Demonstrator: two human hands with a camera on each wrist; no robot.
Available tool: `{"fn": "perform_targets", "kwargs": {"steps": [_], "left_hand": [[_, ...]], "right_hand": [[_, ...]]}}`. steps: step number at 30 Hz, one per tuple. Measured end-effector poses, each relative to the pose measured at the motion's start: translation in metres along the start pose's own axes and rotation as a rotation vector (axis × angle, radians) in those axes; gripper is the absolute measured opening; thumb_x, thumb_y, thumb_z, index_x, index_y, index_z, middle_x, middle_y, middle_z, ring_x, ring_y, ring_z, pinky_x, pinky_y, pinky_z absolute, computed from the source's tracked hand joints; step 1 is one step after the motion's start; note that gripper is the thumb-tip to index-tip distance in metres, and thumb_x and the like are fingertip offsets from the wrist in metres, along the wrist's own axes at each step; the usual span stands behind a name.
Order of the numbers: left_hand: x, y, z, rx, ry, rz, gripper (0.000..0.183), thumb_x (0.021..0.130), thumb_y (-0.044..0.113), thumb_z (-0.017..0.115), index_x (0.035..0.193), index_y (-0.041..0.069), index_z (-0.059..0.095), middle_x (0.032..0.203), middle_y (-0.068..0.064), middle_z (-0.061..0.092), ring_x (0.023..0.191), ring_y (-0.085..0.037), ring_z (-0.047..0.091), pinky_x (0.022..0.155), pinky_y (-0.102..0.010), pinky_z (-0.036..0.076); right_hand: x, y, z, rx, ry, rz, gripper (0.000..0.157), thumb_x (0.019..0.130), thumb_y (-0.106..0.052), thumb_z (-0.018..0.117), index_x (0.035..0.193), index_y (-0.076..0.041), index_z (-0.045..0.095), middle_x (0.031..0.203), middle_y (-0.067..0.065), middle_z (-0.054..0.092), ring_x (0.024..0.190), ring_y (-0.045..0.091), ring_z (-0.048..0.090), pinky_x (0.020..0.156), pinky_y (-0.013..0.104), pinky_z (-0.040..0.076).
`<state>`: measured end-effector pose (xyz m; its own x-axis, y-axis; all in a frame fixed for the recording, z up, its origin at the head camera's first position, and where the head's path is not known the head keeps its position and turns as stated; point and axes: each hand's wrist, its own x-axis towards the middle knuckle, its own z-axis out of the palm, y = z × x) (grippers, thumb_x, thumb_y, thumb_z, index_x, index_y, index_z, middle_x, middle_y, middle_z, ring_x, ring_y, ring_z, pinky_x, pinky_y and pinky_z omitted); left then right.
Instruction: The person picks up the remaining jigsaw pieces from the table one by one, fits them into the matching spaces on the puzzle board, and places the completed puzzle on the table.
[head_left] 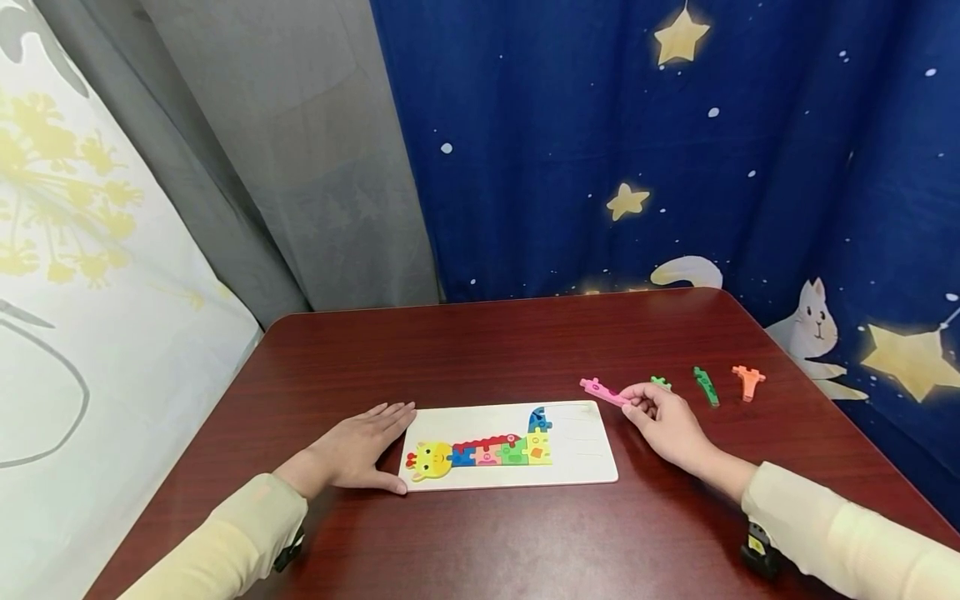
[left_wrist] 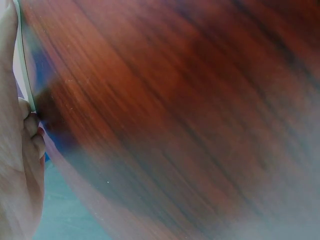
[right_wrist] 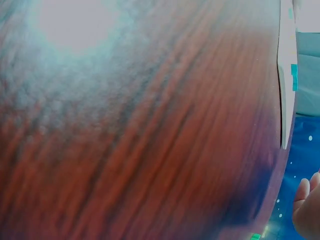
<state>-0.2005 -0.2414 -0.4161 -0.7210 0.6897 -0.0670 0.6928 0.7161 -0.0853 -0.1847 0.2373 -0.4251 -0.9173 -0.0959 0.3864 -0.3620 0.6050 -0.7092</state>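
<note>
A giraffe jigsaw puzzle lies partly assembled on a white board [head_left: 585, 450], its yellow head [head_left: 432, 460] at the left and a blue piece [head_left: 537, 419] at the upper right of the body. With fingers stretched out, my left hand [head_left: 363, 446] rests at the board's left edge, the thumb by its lower corner. My right hand [head_left: 663, 422] pinches one end of a long pink puzzle piece [head_left: 598, 389] just beyond the board's upper right corner. In the right wrist view, only part of the right hand [right_wrist: 307, 207] shows, and the pink piece is out of sight.
Beyond the right hand lie a green piece [head_left: 661, 382], partly hidden by that hand, a longer green piece [head_left: 705, 386] and an orange piece [head_left: 748, 382]. The dark red wooden table [head_left: 480, 350] ends at a blue star-patterned curtain [head_left: 540, 167] and a grey one [head_left: 322, 167].
</note>
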Motion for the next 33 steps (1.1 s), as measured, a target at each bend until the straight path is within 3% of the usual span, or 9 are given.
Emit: {"fn": "perform_targets", "kwargs": {"steps": [14,21,33], "left_hand": [[0.001,-0.001,0.000,0.008,-0.021,-0.013,0.114,0.075,0.088,0.037,0.153,0.005,0.027,0.158,-0.009,0.026,0.143,-0.027,0.025,0.116,-0.041,0.023],[0.001,-0.002,0.000,0.019,-0.023,-0.003,0.115,0.075,0.089,0.035,0.154,0.005,0.026,0.158,-0.009,0.026,0.144,-0.026,0.025,0.116,-0.040,0.022],[0.001,-0.002,0.000,0.016,-0.023,-0.003,0.115,0.076,0.088,0.036,0.153,0.004,0.027,0.158,-0.009,0.026,0.143,-0.026,0.025,0.116,-0.040,0.022]], "right_hand": [[-0.002,-0.008,0.005,0.027,-0.095,-0.038,0.012,0.087,0.003,0.068,0.095,-0.007,0.067,0.082,0.000,0.056,0.070,0.014,0.050,0.059,0.022,0.045],[-0.002,-0.009,0.009,0.005,-0.108,-0.100,0.016,0.085,0.003,0.071,0.094,-0.010,0.068,0.081,-0.005,0.055,0.069,0.010,0.050,0.058,0.022,0.045],[-0.012,-0.020,0.015,0.065,-0.177,-0.128,0.018,0.083,0.006,0.070,0.092,-0.009,0.068,0.081,-0.006,0.054,0.072,0.010,0.051,0.059,0.021,0.044]]}}
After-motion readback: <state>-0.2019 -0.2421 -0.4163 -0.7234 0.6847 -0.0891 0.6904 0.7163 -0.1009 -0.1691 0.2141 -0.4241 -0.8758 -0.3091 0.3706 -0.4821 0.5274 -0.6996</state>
